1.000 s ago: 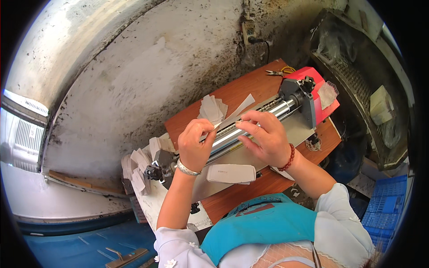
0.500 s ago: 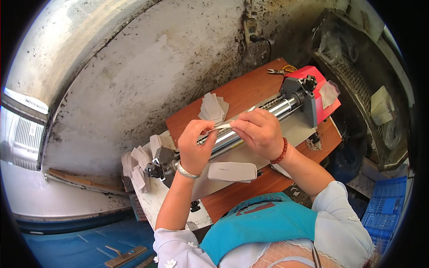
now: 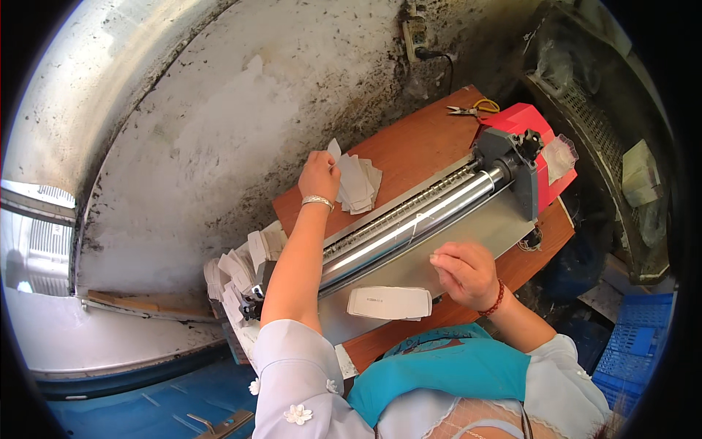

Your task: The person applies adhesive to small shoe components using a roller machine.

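My left hand (image 3: 319, 178) reaches to the back of the brown board and pinches a pale paper piece (image 3: 334, 150). It is beside a fanned pile of similar cut pieces (image 3: 357, 181). My right hand (image 3: 468, 276) hovers over the metal plate (image 3: 504, 223) in front of the machine, thumb and fingers closed together; whether anything small is between them is hidden. Between my hands lies the machine's shiny roller (image 3: 446, 206), with thin white lines on it. A neat stack of white pieces (image 3: 389, 302) rests near the plate's front edge, left of my right hand.
The machine's red end housing (image 3: 537, 117) and dark knobs rise at the right. Pliers (image 3: 462, 111) lie at the back of the board. More bundles of paper pieces (image 3: 235, 271) crowd the left end. A blue crate (image 3: 635, 340) stands at lower right, and a stained wall runs behind.
My hands have parted from above the roller. The left went back to the pile with a paper piece; the right came down toward me over the front plate.
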The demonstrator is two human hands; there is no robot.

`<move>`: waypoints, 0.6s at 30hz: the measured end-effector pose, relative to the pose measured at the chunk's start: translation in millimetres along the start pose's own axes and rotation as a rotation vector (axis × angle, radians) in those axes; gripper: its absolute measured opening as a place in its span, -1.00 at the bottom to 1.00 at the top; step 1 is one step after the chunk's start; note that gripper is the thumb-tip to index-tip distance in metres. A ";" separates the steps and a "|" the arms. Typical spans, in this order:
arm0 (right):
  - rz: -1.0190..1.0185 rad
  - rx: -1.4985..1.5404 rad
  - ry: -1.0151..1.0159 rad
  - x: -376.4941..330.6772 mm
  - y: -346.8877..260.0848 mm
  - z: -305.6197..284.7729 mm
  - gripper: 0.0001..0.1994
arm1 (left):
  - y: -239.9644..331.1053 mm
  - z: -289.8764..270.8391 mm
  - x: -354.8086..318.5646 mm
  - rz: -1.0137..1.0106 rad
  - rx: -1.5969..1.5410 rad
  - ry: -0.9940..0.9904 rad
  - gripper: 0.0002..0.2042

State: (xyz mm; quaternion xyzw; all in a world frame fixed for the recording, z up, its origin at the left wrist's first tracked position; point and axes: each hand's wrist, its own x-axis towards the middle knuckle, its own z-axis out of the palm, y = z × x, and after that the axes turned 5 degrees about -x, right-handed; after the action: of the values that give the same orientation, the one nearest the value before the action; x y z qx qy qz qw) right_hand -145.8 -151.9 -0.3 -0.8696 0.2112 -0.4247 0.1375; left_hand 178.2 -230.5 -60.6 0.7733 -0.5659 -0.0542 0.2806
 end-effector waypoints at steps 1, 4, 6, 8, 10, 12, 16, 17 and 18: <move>0.005 0.005 -0.001 -6.0 0.8 -1.7 -0.74 | -10.4 15.0 -4.4 0.044 0.075 -0.154 -0.86; 0.061 0.011 -0.019 -23.3 3.7 -4.7 -0.76 | -27.9 43.1 -15.6 0.069 0.141 -0.499 -0.83; 0.085 0.018 -0.041 -31.7 5.3 -8.5 -0.76 | -26.5 51.1 -13.2 0.045 0.133 -0.688 -0.82; 0.115 0.012 -0.061 -36.2 3.2 -10.2 -0.76 | -12.2 55.1 2.0 -0.120 0.207 -0.682 -0.75; 0.135 0.020 -0.089 -37.3 3.6 -9.3 -0.76 | -15.9 57.7 8.8 -0.115 0.195 -0.584 -0.71; 0.136 0.048 -0.090 -33.4 1.6 -5.5 -0.75 | -21.2 60.4 11.4 -0.107 0.179 -0.485 -0.67; 0.144 0.128 -0.103 -32.6 -4.6 -0.1 -0.74 | -37.2 76.2 10.7 0.235 0.458 -0.534 -0.55; 0.144 0.126 -0.104 -34.9 -5.6 1.2 -0.74 | -41.2 80.8 11.1 0.119 0.416 -0.587 -0.51; 0.147 0.140 -0.122 -39.4 -5.5 2.1 -0.73 | -35.5 82.7 15.6 0.124 0.409 -0.595 -0.51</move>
State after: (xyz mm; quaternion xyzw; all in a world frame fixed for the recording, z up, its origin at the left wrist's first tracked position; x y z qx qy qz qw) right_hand -164.4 -127.9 -26.1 -0.8641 0.2355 -0.3736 0.2414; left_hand 180.5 -268.2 -143.7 0.7281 -0.6677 -0.1455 -0.0539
